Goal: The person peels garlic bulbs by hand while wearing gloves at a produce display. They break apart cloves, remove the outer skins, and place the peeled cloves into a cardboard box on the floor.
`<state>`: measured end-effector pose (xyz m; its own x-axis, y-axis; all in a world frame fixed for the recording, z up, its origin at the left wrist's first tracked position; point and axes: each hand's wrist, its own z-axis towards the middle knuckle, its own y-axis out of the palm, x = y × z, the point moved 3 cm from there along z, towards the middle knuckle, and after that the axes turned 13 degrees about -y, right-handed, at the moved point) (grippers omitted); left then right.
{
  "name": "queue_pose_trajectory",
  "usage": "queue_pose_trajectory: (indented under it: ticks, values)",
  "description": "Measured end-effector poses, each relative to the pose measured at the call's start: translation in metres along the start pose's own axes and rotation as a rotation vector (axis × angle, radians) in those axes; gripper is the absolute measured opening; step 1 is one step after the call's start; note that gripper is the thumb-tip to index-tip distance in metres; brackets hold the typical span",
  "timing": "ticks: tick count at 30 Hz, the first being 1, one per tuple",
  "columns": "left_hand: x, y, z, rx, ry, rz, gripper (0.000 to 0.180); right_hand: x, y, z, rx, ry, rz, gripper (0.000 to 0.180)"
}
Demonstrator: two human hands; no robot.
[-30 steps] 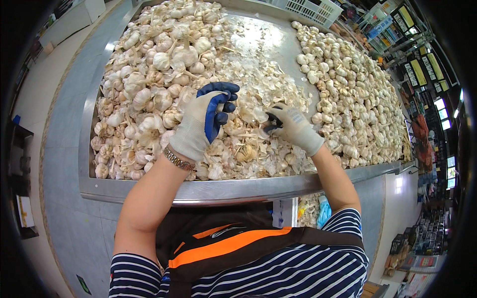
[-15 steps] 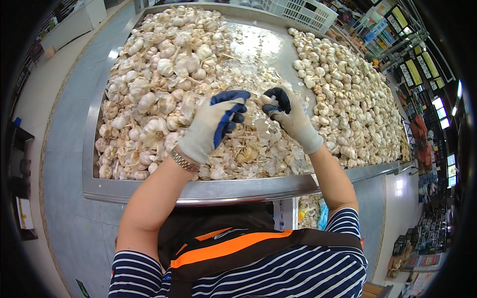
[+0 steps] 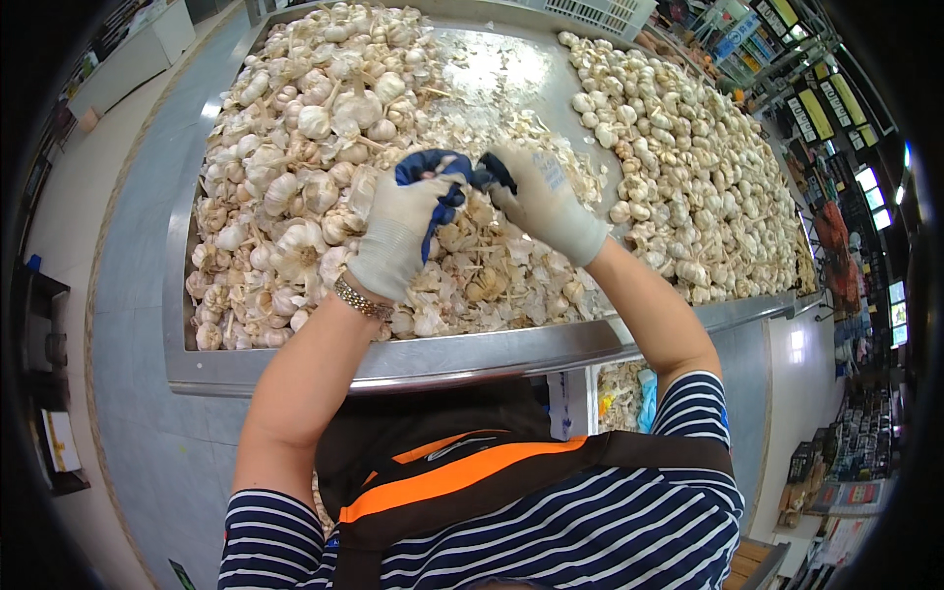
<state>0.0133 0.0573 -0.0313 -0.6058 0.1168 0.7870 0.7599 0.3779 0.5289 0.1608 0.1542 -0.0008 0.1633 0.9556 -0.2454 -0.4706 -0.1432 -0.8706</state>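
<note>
Blue print (image 3: 552, 170), right glove (image 3: 544, 205); hands (image 3: 408, 205) over garlic skins (image 3: 503, 278).

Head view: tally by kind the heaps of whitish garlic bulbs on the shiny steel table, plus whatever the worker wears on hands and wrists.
Heaps of whitish garlic bulbs: 2
White-and-blue knit gloves: 2
Silver-and-gold metal link wristband: 1
Total: 5
</note>
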Motion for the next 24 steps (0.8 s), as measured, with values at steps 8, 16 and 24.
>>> queue_pose_trajectory:
  ticks: [8, 16, 24]
  values:
    - [0.012, -0.021, 0.009, -0.133, -0.117, -0.435, 0.016, 0.039, -0.064, -0.057, -0.182, 0.414, 0.012, 0.046]
    - [-0.001, -0.009, 0.002, -0.218, -0.254, -0.304, 0.026, 0.010, -0.042, -0.147, -0.596, 0.223, 0.099, 0.049]
    - [-0.045, 0.017, -0.020, -0.472, -0.496, -0.015, 0.028, 0.017, -0.066, -0.118, -0.214, 0.469, 0.253, 0.034]
